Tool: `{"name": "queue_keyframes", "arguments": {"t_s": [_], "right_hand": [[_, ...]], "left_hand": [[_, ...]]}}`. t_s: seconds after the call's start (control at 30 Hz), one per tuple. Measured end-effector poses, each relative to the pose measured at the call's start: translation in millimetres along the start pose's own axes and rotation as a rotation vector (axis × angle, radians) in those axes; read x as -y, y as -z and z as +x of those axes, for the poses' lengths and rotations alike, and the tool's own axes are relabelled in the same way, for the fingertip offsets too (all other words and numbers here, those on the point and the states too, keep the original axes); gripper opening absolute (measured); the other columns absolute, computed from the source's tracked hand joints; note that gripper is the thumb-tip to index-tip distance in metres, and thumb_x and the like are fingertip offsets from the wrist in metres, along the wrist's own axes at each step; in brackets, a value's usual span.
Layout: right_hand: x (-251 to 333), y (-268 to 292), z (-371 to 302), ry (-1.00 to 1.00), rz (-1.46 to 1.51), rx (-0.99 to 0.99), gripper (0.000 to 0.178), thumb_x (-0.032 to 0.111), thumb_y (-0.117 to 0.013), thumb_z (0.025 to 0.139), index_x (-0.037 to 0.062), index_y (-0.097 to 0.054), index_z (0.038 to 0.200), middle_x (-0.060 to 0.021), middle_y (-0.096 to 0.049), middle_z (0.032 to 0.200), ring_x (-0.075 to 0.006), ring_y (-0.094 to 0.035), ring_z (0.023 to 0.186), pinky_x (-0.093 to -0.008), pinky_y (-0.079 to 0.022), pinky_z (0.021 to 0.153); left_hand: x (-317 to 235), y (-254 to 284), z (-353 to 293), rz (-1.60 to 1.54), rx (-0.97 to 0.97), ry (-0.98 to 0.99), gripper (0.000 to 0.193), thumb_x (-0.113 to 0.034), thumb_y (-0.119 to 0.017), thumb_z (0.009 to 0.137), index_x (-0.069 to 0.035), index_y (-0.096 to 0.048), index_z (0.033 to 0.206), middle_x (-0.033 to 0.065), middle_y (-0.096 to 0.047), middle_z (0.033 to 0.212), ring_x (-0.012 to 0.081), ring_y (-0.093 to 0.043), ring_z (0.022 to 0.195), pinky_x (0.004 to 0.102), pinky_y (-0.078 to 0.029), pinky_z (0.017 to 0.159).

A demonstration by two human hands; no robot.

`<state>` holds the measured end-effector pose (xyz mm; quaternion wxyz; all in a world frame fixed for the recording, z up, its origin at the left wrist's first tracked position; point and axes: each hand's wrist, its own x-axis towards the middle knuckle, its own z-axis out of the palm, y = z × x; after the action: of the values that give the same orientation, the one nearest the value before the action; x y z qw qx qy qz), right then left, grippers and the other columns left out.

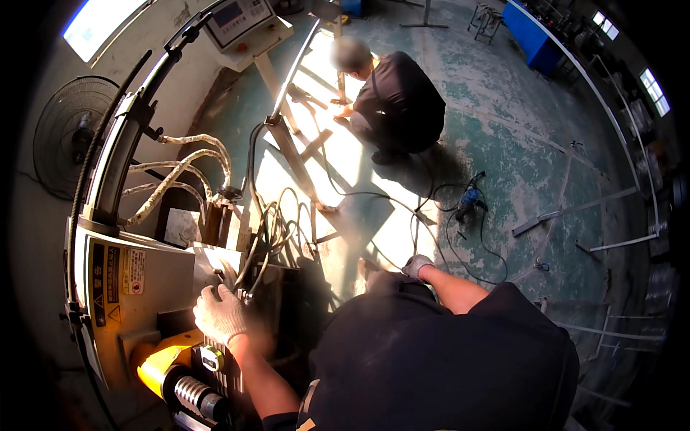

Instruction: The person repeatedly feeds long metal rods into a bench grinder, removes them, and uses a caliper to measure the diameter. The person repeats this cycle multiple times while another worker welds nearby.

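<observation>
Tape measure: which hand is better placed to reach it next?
Probably the left hand: it is close to the tape measure, while the right hand is well off to the right.

In front of me spread the green floor (503, 122), its paint worn away in pale patches and brightly sunlit toward the middle. A blue power tool (470, 196) lay on it, with a dark cable (506, 270) looping nearby. A co-worker (406, 100) crouched there too. On my left, a tape measure (212, 358) seemed to rest on the machine's ribbed metal ledge (233, 372).
</observation>
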<state>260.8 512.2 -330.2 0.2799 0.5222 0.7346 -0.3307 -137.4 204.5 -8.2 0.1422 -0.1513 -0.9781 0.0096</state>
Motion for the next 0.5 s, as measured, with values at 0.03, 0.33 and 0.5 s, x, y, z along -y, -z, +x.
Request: {"name": "queue_keyframes", "arguments": {"t_s": [0.03,0.33,0.5], "right_hand": [[0.6,0.6,-0.7,0.000,0.002,0.001,0.042,0.044,-0.077,0.086,0.0129,-0.084,0.112,-0.0148,-0.080,0.118,-0.0327,-0.076,0.111,-0.0410,-0.058,0.100],[6.6,13.6,-14.8,0.023,0.028,0.063,0.048,0.041,-0.067,0.087,0.0079,-0.082,0.118,-0.0205,-0.074,0.129,-0.0375,-0.071,0.122,-0.0445,-0.055,0.106],[6.0,14.7,-14.5,0.027,0.031,0.070,0.049,0.041,-0.067,0.086,0.0081,-0.082,0.119,-0.0203,-0.074,0.129,-0.0371,-0.071,0.122,-0.0446,-0.055,0.105]], "left_hand": [[0.2,0.5,0.1,0.001,0.006,0.003,0.037,-0.040,-0.069,0.096,-0.008,-0.076,0.112,0.0180,-0.077,0.106,0.0389,-0.072,0.101,0.0502,-0.057,0.090],[0.2,0.4,-0.1,-0.008,-0.006,0.000,0.036,-0.039,-0.070,0.095,-0.007,-0.077,0.110,0.0178,-0.077,0.106,0.0387,-0.072,0.100,0.0502,-0.058,0.089],[0.0,-0.1,-0.2,-0.018,-0.013,0.001,0.035,-0.039,-0.070,0.095,-0.008,-0.077,0.109,0.0174,-0.077,0.105,0.0392,-0.072,0.100,0.0502,-0.058,0.089]]}}
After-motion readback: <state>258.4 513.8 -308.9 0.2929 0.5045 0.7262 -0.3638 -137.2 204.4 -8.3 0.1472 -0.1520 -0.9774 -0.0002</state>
